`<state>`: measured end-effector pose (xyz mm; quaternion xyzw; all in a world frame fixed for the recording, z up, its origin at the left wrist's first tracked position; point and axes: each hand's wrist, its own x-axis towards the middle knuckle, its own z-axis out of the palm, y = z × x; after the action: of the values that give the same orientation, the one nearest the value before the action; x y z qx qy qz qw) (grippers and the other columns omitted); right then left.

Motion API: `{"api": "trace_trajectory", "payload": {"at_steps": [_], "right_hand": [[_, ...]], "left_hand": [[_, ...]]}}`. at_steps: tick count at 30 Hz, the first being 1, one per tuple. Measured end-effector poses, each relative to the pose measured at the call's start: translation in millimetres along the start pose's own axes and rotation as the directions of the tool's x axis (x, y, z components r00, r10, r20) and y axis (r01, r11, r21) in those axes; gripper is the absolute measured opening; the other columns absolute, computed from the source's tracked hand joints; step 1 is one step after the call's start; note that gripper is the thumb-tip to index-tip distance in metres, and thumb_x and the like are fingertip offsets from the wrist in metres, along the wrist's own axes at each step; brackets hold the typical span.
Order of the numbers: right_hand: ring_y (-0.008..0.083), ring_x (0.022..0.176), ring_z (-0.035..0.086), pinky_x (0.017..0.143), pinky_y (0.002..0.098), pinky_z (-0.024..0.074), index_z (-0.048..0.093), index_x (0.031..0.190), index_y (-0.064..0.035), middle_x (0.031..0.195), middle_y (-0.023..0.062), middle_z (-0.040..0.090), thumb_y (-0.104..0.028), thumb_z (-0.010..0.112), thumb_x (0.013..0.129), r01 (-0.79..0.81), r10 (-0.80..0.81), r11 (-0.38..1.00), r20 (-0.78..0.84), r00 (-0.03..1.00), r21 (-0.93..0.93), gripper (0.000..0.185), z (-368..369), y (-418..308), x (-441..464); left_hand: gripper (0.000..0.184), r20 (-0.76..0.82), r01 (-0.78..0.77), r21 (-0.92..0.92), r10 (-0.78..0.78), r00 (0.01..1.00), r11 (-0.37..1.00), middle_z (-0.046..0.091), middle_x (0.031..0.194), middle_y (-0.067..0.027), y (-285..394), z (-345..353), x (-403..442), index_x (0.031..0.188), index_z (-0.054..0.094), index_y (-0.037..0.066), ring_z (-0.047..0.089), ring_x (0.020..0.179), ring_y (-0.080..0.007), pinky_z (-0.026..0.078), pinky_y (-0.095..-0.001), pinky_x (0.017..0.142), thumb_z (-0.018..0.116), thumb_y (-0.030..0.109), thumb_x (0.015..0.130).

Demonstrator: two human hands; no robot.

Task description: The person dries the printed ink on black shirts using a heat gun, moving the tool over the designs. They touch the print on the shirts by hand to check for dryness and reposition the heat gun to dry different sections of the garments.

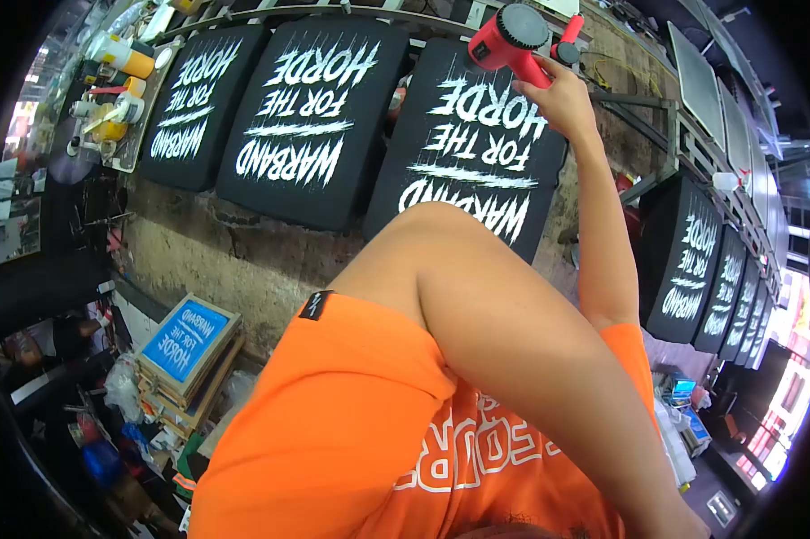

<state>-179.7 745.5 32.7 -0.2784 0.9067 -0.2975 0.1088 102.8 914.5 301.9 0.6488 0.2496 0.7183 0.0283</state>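
Observation:
My right hand (562, 99) is wrapped round the handle of a red heat gun (495, 43) with a dark round end. The gun is over the top edge of a black printed panel (472, 135) with white lettering reading "HORDE FOR THE WARBAND". My left arm is bent across the front of the view, its elbow overlapping the panel's lower edge. The forearm runs to the bottom right, and my left hand is out of view. Left of this panel lie a second black panel (302, 108) and a third one (198, 108) with the same print.
More printed black panels (683, 260) line the right side. A second red tool (567, 40) lies beyond my right hand. Ink tubs (127, 58) crowd the upper left. Stacked frames (188, 340), the top one blue, stand at the lower left.

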Motion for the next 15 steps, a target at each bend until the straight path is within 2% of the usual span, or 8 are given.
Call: {"api": "trace_trajectory", "payload": {"at_steps": [3, 5, 7, 9, 10, 12, 13, 15], "right_hand": [[0.0342, 0.101, 0.074, 0.092, 0.0433, 0.0554, 0.068, 0.138, -0.0167, 0.109, 0.0185, 0.077, -0.043, 0.081, 0.082, 0.049, -0.051, 0.998, -0.042, 0.998, -0.029, 0.064, 11, 0, 4], [0.0314, 0.091, 0.076, 0.086, 0.0421, 0.0576, 0.067, 0.139, -0.0155, 0.103, 0.0172, 0.077, -0.041, 0.081, 0.082, 0.143, -0.151, 0.985, -0.083, 0.985, -0.097, 0.064, 11, -8, 5], [0.0271, 0.077, 0.075, 0.077, 0.0404, 0.0592, 0.067, 0.139, -0.0146, 0.095, 0.0154, 0.078, -0.04, 0.081, 0.082, 0.002, 0.005, 0.999, 0.137, 0.991, -0.049, 0.064, 3, -17, 12], [0.024, 0.067, 0.072, 0.07, 0.0389, 0.0591, 0.067, 0.138, -0.0147, 0.09, 0.0137, 0.077, -0.039, 0.081, 0.081, -0.053, 0.046, 0.998, 0.213, 0.976, 0.027, 0.063, 5, -11, 18], [0.0241, 0.069, 0.073, 0.071, 0.0388, 0.0593, 0.067, 0.139, -0.0152, 0.091, 0.0137, 0.077, -0.039, 0.081, 0.081, -0.015, 0.019, 1.0, 0.205, 0.979, -0.02, 0.063, 7, -15, 20], [0.0232, 0.072, 0.073, 0.072, 0.038, 0.0594, 0.067, 0.139, -0.0149, 0.094, 0.0136, 0.077, -0.039, 0.082, 0.081, 0.152, -0.137, 0.981, 0.122, 0.983, -0.125, 0.065, 22, -4, 35], [0.0229, 0.073, 0.074, 0.073, 0.0383, 0.0596, 0.067, 0.141, -0.0164, 0.095, 0.0137, 0.077, -0.039, 0.082, 0.08, 0.118, -0.101, 0.986, 0.141, 0.985, -0.118, 0.066, 22, -10, 36], [0.0235, 0.073, 0.074, 0.073, 0.039, 0.0599, 0.066, 0.142, -0.0191, 0.095, 0.0135, 0.077, -0.038, 0.082, 0.081, 0.048, -0.03, 0.997, 0.269, 0.963, -0.06, 0.065, 19, -11, 48]], "left_hand": [[0.026, -0.007, -0.008, 0.183, 0.01, 1.0, 0.983, 0.072, 0.09, -0.0208, -5, -7, -2, 0.11, 0.069, 0.001, 0.069, 0.082, -0.0365, 0.052, -0.0486, 0.07, 0.07, 0.021, 0.093], [0.03, -0.005, -0.015, 0.244, 0.017, 1.0, 0.97, 0.073, 0.091, -0.019, 2, -14, -13, 0.115, 0.069, 0.003, 0.069, 0.08, -0.0341, 0.053, -0.0472, 0.068, 0.071, 0.023, 0.094], [0.037, -0.065, 0.102, -0.018, -0.103, 0.993, 0.995, 0.072, 0.112, -0.0275, 18, -31, -40, 0.114, 0.071, 0.0, 0.069, 0.104, -0.0413, 0.052, -0.0533, 0.087, 0.072, 0.03, 0.092], [0.04, -0.13, 0.256, 0.013, -0.252, 0.959, 0.967, 0.072, 0.115, -0.0269, 25, -51, -88, 0.119, 0.072, 0.007, 0.07, 0.105, -0.0361, 0.052, -0.0506, 0.09, 0.07, 0.038, 0.095], [0.046, -0.16, 0.41, 0.185, -0.385, 0.909, 0.893, 0.072, 0.111, -0.0145, 44, -74, -121, 0.121, 0.07, 0.003, 0.068, 0.111, -0.0293, 0.054, -0.0405, 0.096, 0.077, 0.035, 0.089], [0.032, -0.507, 0.629, 0.136, -0.492, 0.708, 0.765, 0.074, 0.109, -0.0126, 75, -93, -194, 0.115, 0.072, 0.003, 0.07, 0.103, -0.0254, 0.054, -0.0381, 0.092, 0.072, 0.026, 0.093], [0.032, -0.611, 0.735, 0.169, -0.515, 0.601, 0.656, 0.073, 0.117, -0.01, 101, -102, -233, 0.121, 0.071, 0.005, 0.07, 0.11, -0.0238, 0.054, -0.0379, 0.097, 0.076, 0.021, 0.094], [0.037, -0.869, 0.841, -0.134, -0.47, 0.155, 0.524, 0.072, 0.127, -0.0087, 139, -83, -322, 0.128, 0.068, 0.004, 0.067, 0.116, -0.0176, 0.052, -0.0343, 0.104, 0.076, 0.015, 0.094]]}}
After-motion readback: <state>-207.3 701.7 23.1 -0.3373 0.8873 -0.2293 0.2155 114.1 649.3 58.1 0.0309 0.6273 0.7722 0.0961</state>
